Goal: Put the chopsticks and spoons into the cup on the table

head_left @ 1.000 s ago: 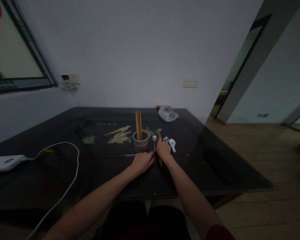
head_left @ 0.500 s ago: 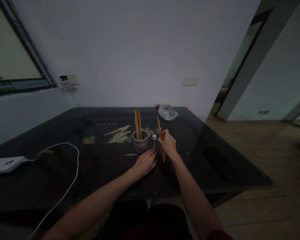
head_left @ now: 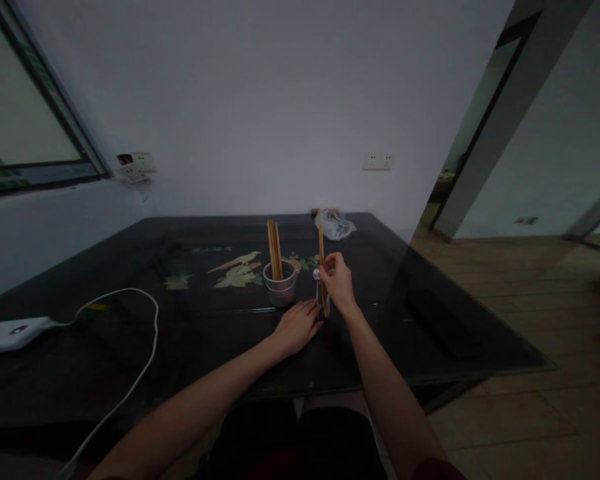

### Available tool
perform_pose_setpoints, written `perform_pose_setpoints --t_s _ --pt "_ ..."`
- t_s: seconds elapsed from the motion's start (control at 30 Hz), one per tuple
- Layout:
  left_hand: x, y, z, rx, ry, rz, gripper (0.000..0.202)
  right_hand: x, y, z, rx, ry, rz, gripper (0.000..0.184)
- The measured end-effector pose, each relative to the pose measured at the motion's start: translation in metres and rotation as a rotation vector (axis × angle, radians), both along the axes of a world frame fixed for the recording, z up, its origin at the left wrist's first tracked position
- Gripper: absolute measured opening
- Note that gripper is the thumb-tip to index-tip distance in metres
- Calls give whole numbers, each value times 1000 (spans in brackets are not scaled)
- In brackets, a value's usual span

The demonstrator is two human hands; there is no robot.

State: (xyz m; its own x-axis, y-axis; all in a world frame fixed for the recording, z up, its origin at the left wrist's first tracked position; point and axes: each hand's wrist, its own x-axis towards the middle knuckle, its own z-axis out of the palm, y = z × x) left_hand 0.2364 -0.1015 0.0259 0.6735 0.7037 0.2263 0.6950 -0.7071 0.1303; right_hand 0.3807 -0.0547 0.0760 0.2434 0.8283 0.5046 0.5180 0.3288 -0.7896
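Note:
My right hand point(head_left: 337, 281) is closed in a pinch around a pair of chopsticks point(head_left: 321, 245), held nearly upright with their lower ends close to my left fingers. My left hand point(head_left: 298, 325) is low over the table, fingers closed at the handle of a metal spoon point(head_left: 316, 274). The spoon's bowl points away from me, just left of the chopsticks. To the left stands a metal cup point(head_left: 281, 293) with a bundle of chopsticks point(head_left: 275, 250) upright in it. Neither hand touches the cup.
The dark, glossy table point(head_left: 205, 233) has a painted bird and leaves. A clear plastic bag point(head_left: 336, 225) lies at its back edge against the wall. A white power strip point(head_left: 13, 335) with a cable point(head_left: 153, 327) is at left. A dark flat object point(head_left: 443, 325) lies right.
My left hand has moved slightly right, and the spoon has shifted right with it. The chopsticks in my right hand have turned more upright and risen, their lower ends now beside my left fingers.

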Motion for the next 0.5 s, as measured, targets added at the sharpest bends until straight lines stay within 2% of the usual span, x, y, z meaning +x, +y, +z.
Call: perform_pose_setpoints --t_s 0.23,0.4,0.5 --pt "-3 -1 12 -46 -60 -10 41 0 1 -1 -12 114 47 26" --pt "-16 2 28 -107 -272 45 39 -2 4 -3 -33 346 187 49" --pt "-22 4 36 -140 -395 80 38 -6 5 -5 -67 429 307 54"
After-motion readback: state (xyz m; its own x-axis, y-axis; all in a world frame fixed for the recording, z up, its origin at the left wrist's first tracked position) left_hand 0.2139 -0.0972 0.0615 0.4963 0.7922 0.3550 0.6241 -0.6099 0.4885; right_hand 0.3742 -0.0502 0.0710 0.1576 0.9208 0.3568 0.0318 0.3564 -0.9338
